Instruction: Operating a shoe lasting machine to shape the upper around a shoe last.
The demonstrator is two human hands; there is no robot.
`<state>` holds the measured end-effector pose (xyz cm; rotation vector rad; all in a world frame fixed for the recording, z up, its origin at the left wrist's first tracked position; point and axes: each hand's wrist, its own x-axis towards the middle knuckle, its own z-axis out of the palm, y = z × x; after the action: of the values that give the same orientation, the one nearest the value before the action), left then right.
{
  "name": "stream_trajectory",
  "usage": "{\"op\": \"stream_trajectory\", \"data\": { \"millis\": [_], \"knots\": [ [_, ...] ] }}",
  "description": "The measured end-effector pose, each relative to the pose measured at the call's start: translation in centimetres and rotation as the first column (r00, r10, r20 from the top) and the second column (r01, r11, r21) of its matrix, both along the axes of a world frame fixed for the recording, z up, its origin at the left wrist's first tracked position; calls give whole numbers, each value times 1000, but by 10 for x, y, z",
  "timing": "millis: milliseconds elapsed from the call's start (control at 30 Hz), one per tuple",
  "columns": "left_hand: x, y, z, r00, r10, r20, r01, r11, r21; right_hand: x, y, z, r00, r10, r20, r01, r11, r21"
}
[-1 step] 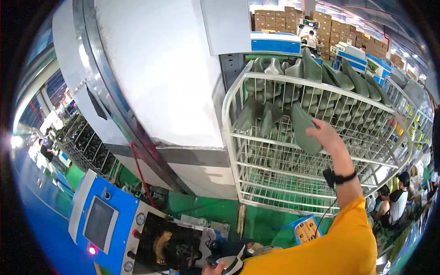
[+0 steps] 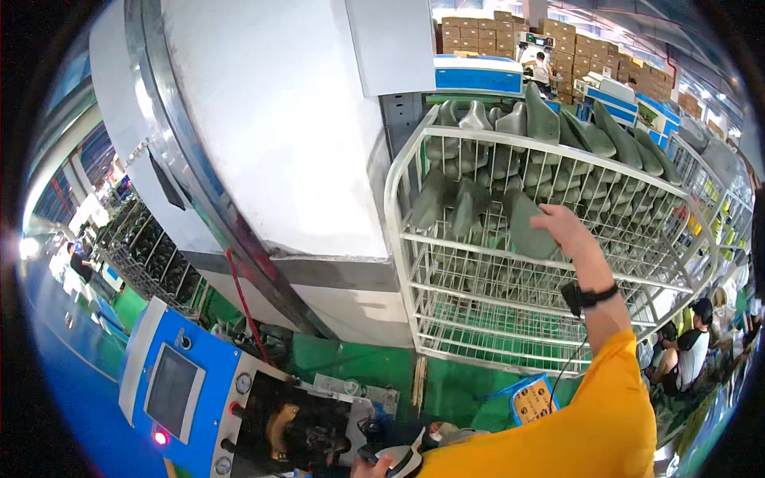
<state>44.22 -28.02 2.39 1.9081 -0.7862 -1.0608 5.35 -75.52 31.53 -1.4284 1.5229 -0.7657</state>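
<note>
The right hand [image 2: 564,229] has its fingers clamped on the edge of a grey-green last [image 2: 528,229]. The last is at the front of the white wire rack [image 2: 405,275], right of two more dark lasts [image 2: 468,209]; whether it bears on the wires or hangs free cannot be told. Close rows of back lasts [image 2: 542,121] already stand behind it, so much of the racking looks done, while this one is not yet let go and counts as unfinished. The left hand [image 2: 373,467] is at the lower edge against a pale shoe [image 2: 406,460], which is off the rack; how its fingers close cannot be told. How many pieces are left does not show.
</note>
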Motion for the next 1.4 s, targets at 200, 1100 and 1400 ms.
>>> {"op": "stream_trajectory", "data": {
  "millis": [200,1100,1400],
  "knots": [
    [-31,-29,58,963,223,151,-219,975,-47,1,-105,-34,991,107,84,-101,992,-75],
    [-60,424,-124,165,875,456,-973,220,-70,470,395,-156,163,869,-467,-628,-274,-729],
    [-33,487,-122,-101,962,255,-990,-122,65,611,512,-191,714,511,-479,-268,-433,-861]
  ]
}}
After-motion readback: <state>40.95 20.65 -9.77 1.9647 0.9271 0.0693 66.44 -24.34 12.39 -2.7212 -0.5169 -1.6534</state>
